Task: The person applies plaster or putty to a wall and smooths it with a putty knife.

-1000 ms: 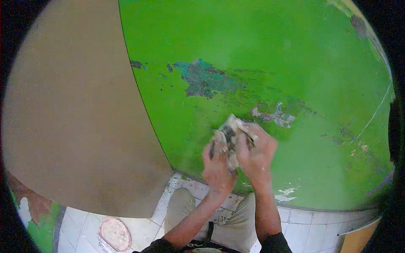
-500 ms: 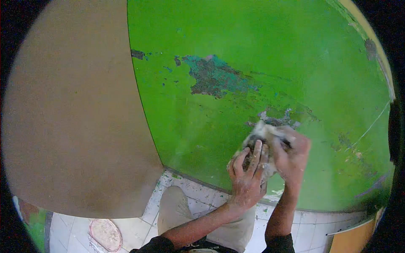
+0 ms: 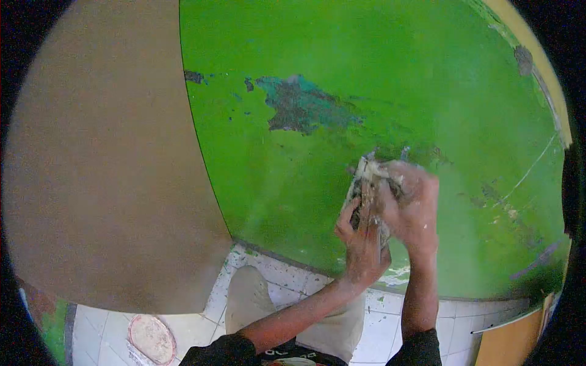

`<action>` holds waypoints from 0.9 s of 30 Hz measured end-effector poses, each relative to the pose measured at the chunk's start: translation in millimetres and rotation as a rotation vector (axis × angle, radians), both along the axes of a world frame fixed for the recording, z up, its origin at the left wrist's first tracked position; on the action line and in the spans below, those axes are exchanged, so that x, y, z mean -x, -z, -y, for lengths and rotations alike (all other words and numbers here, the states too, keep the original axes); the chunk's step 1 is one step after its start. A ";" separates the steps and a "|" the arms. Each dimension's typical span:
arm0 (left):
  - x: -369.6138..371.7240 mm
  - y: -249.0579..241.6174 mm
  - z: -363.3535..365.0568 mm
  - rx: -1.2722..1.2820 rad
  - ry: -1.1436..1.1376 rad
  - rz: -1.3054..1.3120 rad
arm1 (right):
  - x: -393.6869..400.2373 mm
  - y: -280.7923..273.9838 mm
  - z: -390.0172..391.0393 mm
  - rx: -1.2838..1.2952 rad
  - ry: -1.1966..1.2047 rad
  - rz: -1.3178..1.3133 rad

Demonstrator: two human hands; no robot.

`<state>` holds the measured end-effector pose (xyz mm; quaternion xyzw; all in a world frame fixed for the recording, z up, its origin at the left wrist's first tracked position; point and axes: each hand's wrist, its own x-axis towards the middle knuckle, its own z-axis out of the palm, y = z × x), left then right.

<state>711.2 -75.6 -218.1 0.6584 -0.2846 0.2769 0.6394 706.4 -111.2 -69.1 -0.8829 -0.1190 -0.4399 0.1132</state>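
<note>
Both hands grasp one dirty scraper (image 3: pixel 365 183) and press it on the green wall (image 3: pixel 390 79). The left hand (image 3: pixel 362 244) is at 6 o'clock of the scraper, the right hand (image 3: pixel 410 207) at 3 o'clock. A peeled patch (image 3: pixel 302 107) lies at 10 o'clock.

No readable text, labels, brands, numbers or signs anywhere in view. Green wall (image 3: pixel 378 73): only peeled paint patches, no writing. Brown panel (image 3: pixel 104 158): blank. Tiled floor (image 3: pixel 390 332): no markings. Round lid (image 3: pixel 151 338) on the floor: surface too blurred to tell any print. Dark shirt (image 3: pixel 287 354) at the bottom edge has a pale mark, too small and cut off to read
</note>
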 end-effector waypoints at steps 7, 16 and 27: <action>-6.9 10.7 0.5 0.016 -0.079 -0.098 | -13.6 23.1 15.4 -0.246 -0.085 0.048; -38.1 14.1 -77.7 -0.632 -0.279 0.216 | -29.5 75.9 -12.9 -0.393 -0.036 0.114; -75.4 -10.8 -106.9 -0.597 -0.326 0.237 | -44.4 89.4 -42.6 -0.681 0.054 0.334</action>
